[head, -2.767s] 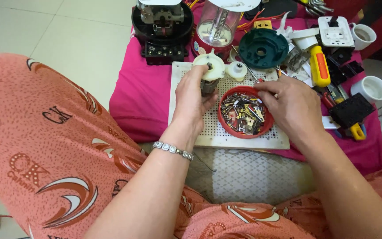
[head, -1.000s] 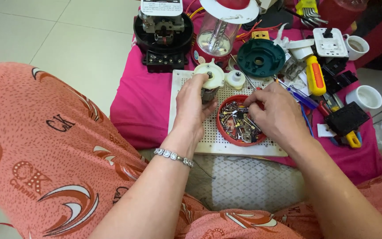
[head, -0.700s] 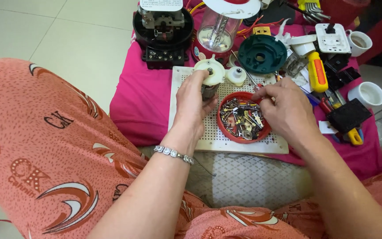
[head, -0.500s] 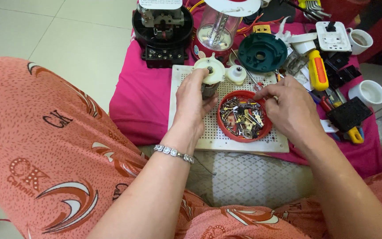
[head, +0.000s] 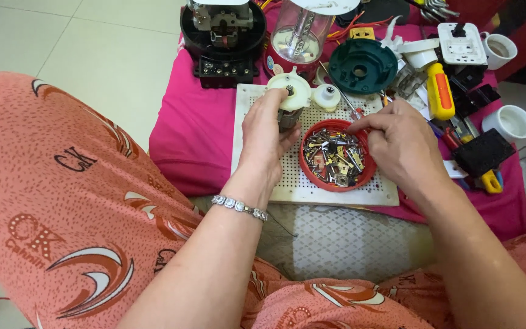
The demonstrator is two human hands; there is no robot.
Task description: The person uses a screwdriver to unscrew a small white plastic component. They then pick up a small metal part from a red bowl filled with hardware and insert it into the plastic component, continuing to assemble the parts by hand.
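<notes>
My left hand [head: 266, 134] grips a small motor with a white plastic top [head: 288, 97] and holds it upright on a white perforated board [head: 251, 176]. Beside it stands a red bowl [head: 305, 166] filled with several small metal parts. My right hand [head: 400, 143] hovers at the bowl's far right rim. Its thumb and fingers are pinched on a thin screwdriver [head: 339, 91], whose shaft points away toward the far left. A small white knob [head: 326, 97] stands just behind the bowl.
The board lies on a pink cloth [head: 196, 134]. Behind it are a black appliance base [head: 223, 36], a clear jar [head: 299, 33] and a green round housing [head: 361, 66]. A yellow-handled screwdriver [head: 439, 91], two white cups [head: 509, 122] and a black box [head: 482, 152] crowd the right.
My right hand has come up out of the red bowl to its far rim, fingers pinched. My left hand has kept its hold on the motor.
</notes>
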